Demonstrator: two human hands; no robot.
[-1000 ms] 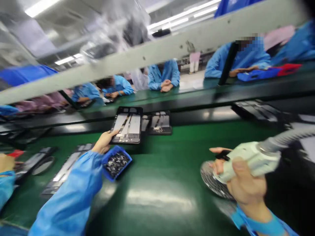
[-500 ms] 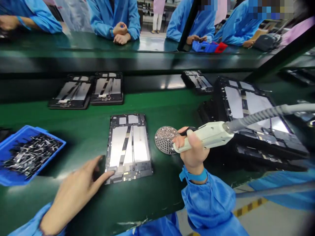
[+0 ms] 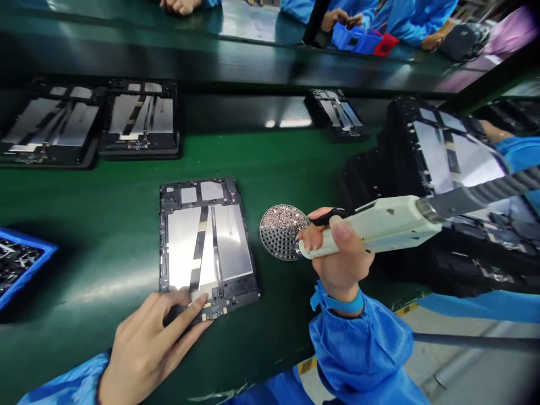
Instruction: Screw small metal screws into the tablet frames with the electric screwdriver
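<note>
An opened tablet (image 3: pixel 230 242) lies flat on the green bench, its silvery inside facing up. My left hand (image 3: pixel 156 332) grips its lower left edge, with fingertips and thumb on the board area. A dark patch shows between these fingers; I cannot tell whether it is a small part or shadow. My right hand (image 3: pixel 343 261) is wrapped round a cream electric screwdriver (image 3: pixel 390 225), held nearly level, with a thick grey hose or cable at its back. The screwdriver's nose is over the right edge of a round perforated screw plate (image 3: pixel 278 242), partly covered with small copper-coloured screws.
At left is a blue bin (image 3: pixel 25 281) of small black and metal parts. Two opened tablets (image 3: pixel 141 118) stand at the back left, another tablet (image 3: pixel 337 112) at the back right. A tablet stack (image 3: pixel 455 152) is on the right. Co-workers' hands rest across the bench.
The view has tipped down and come closer. My left hand has moved from beside the tablet's left edge onto its lower edge. My right hand stays at the screw plate with the screwdriver.
</note>
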